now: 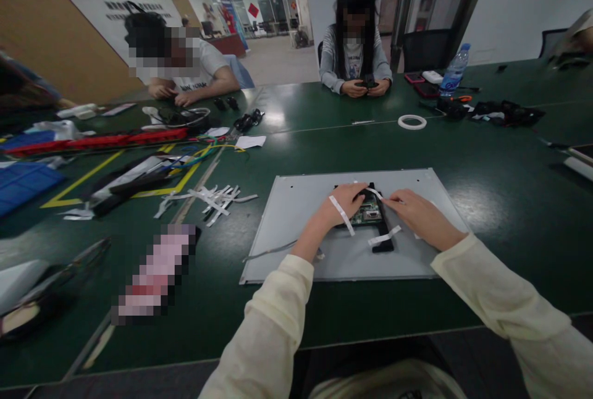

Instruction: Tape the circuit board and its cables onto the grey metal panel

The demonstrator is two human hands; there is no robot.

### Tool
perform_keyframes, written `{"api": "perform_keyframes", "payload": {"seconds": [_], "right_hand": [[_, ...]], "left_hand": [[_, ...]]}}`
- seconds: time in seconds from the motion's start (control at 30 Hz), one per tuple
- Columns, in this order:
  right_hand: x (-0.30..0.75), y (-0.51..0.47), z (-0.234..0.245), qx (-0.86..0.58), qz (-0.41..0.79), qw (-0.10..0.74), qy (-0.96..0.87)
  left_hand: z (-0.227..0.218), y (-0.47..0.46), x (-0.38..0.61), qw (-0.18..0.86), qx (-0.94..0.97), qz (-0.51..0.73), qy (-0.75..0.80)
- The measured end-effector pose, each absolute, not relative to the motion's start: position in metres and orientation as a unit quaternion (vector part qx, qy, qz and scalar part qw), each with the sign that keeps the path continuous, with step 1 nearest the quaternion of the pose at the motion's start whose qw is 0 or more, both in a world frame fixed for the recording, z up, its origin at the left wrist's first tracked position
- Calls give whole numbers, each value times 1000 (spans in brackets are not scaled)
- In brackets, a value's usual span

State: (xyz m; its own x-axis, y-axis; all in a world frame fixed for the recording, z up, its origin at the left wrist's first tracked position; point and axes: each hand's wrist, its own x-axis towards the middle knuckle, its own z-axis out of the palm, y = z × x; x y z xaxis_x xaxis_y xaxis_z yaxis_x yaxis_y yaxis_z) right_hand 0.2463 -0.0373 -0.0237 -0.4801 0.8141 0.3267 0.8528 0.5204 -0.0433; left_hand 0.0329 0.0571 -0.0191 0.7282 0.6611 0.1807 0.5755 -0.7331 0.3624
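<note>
A light grey panel (287, 220) lies flat on the table before me. On its middle sits a black plastic frame (383, 235) around a green circuit board (369, 212). My left hand (340, 204) rests at the frame's upper left, fingers curled together over its top edge; what they grip is hidden. One strip of white tape (341, 215) hangs across the back of that hand. At the frame's upper right, my right hand (417, 217) pinches the end of another white tape strip (376, 193). A third tape strip (384, 236) crosses the frame's lower right leg.
Left of the panel lie a pile of white strips (217, 200) and a phone (160, 272). A grey cable (271, 251) crosses the panel's left edge. Farther back are a white tape roll (412, 121) and a water bottle (455, 70). Two people sit across the table.
</note>
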Motion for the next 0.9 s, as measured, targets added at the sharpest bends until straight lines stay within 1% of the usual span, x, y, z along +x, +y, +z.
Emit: {"api": "perform_keyframes", "payload": {"seconds": [0.3, 0.5, 0.63, 0.8, 0.9], "right_hand": [[249, -47, -22, -473, -19, 164, -866], [254, -57, -25, -480, 44, 200, -853], [258, -62, -27, -492, 77, 219, -839], [262, -64, -31, -507, 90, 235, -825], [262, -63, -32, -517, 89, 240, -816]], "left_hand": [[-13, 53, 32, 137, 918, 122, 351], [-11, 52, 31, 145, 917, 117, 353], [-6, 47, 31, 128, 921, 98, 356], [-3, 44, 33, 97, 926, 69, 357], [-3, 46, 35, 108, 923, 89, 357]]}}
